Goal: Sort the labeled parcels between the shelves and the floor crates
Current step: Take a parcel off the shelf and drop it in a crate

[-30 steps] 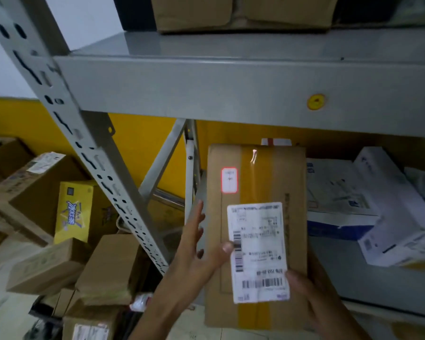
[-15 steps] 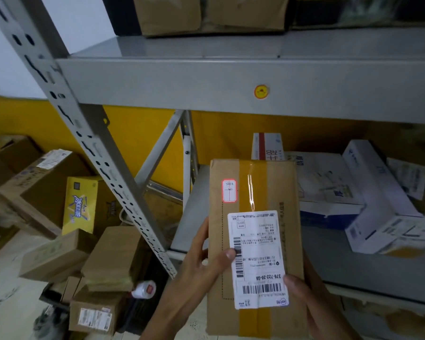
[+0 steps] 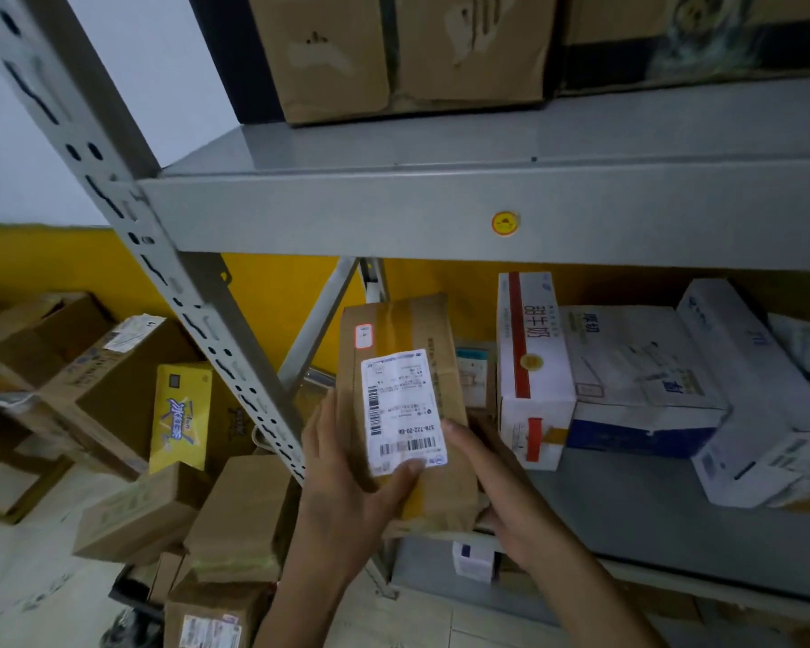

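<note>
Two bare forearms entering from lower centre of frame. No sleeves visible. Left hand (image 3: 347, 488) and right hand (image 3: 501, 488) ungloved, slender fingers, short nails. Edges slightly blurred.

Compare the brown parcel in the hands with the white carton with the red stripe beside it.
The brown parcel is plain taped cardboard, held by the left hand and right hand; the white carton is printed, red-striped and untouched. The parcel carries a barcode label; the carton shows none. Both stand upright on the lower shelf.
</note>
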`<action>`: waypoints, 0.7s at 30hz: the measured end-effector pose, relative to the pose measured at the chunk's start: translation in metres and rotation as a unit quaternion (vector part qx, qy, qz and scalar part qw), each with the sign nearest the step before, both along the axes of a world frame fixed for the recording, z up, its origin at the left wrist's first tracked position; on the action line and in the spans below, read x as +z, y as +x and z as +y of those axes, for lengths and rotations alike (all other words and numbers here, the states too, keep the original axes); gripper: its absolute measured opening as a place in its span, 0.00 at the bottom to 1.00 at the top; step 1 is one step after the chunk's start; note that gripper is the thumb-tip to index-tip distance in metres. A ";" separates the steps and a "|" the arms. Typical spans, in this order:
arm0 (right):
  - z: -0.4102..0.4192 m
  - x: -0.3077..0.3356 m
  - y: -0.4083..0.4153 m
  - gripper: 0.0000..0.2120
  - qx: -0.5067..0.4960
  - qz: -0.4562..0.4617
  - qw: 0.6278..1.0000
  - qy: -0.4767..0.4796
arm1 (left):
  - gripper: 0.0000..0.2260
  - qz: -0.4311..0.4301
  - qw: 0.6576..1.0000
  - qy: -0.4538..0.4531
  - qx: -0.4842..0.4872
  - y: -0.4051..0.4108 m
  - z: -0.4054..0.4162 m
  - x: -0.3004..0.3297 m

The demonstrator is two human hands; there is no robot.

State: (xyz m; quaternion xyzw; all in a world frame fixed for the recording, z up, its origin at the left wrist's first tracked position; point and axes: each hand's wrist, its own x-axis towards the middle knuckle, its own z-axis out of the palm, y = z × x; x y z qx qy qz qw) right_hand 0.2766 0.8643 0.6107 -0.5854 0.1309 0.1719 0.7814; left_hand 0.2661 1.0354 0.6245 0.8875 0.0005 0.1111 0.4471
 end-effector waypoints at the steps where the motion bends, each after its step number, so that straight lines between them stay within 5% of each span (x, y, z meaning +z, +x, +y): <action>1: 0.006 0.004 0.005 0.20 -0.005 0.014 1.000 0.006 | 0.48 -0.058 0.994 0.095 -0.020 0.002 0.001 0.004; 4: 0.025 -0.005 0.035 0.20 -0.011 0.060 0.998 0.032 | 0.50 -0.088 0.931 0.339 -0.101 0.019 0.007 -0.005; 7: 0.038 -0.012 0.048 0.24 -0.026 0.072 0.996 0.043 | 0.54 -0.014 0.883 0.454 -0.122 0.035 0.006 -0.024; 13: 0.046 -0.065 0.113 0.33 0.014 0.053 0.998 -0.042 | 0.43 0.020 0.872 0.483 -0.071 0.102 0.000 -0.071; 17: 0.033 -0.085 0.116 0.13 0.055 -0.010 0.987 -0.151 | 0.43 0.021 0.883 0.462 -0.081 0.100 -0.012 -0.108; 19: 0.025 -0.102 0.111 0.07 0.022 -0.113 0.935 -0.335 | 0.40 0.000 0.890 0.446 -0.096 0.096 -0.013 -0.122; 21: 0.019 -0.121 0.110 0.07 0.006 -0.214 0.816 -0.536 | 0.39 -0.017 0.895 0.436 -0.087 0.094 -0.010 -0.128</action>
